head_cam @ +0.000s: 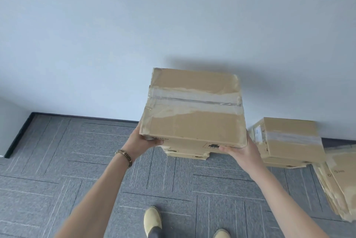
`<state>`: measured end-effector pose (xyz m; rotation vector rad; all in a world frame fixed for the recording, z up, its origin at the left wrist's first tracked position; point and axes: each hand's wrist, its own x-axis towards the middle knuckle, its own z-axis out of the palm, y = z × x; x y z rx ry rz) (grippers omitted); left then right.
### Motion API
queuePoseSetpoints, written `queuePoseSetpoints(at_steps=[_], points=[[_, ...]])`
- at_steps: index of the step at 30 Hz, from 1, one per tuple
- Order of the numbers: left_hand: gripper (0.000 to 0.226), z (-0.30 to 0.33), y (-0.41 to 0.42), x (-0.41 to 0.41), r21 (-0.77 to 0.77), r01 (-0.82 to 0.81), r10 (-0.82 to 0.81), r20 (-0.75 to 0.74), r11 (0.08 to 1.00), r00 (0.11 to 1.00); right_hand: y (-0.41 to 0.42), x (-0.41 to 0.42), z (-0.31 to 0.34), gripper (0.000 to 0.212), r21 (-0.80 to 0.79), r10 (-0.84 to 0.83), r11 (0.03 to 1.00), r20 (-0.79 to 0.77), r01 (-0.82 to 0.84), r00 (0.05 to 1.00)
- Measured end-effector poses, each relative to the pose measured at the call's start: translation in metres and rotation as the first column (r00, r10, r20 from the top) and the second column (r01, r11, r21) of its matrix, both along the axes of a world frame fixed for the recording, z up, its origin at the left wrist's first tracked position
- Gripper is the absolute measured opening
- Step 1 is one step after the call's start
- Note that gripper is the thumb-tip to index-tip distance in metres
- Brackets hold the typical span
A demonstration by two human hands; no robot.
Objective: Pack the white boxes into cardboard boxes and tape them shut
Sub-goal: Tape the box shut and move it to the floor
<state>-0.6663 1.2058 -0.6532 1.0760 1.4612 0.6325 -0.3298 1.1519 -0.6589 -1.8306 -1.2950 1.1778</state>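
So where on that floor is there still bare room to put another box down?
The grey carpet floor lies bare left of the taped cardboard box, which both the left hand and right hand hold, out to the corner. The right is crowded: a second taped cardboard box against the wall, then flattened cardboard sheets.

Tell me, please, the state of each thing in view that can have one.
Held box: taped shut, gripped at both lower corners.
Stack box: taped shut, on another box.
Flat cartons: folded, leaning by the wall.
Left hand: gripping the held box.
Right hand: gripping it too.
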Motion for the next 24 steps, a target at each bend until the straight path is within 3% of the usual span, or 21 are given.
queuePoseSetpoints(at_steps=[7,12,18,24], points=[[0.082,-0.123,0.041,-0.015,-0.002,0.042,-0.042,-0.046,0.999,0.998,0.028,-0.014,-0.123,0.09,-0.041,-0.044,0.998,-0.018,0.044,0.999],[0.079,-0.184,0.055,-0.014,0.001,0.032,-0.032,-0.06,0.999,0.998,0.044,-0.013,-0.184,0.076,-0.054,-0.053,0.997,-0.014,0.052,0.998],[0.08,-0.242,0.075,-0.013,0.032,0.03,-0.028,-0.083,0.999,0.996,0.066,-0.01,-0.242,0.077,-0.031,-0.054,0.998,-0.025,0.054,0.998],[0.082,-0.309,0.069,-0.014,-0.041,0.081,-0.087,-0.144,0.996,0.986,0.068,-0.008,-0.308,0.095,-0.092,0.033,0.995,-0.022,-0.035,0.999]])
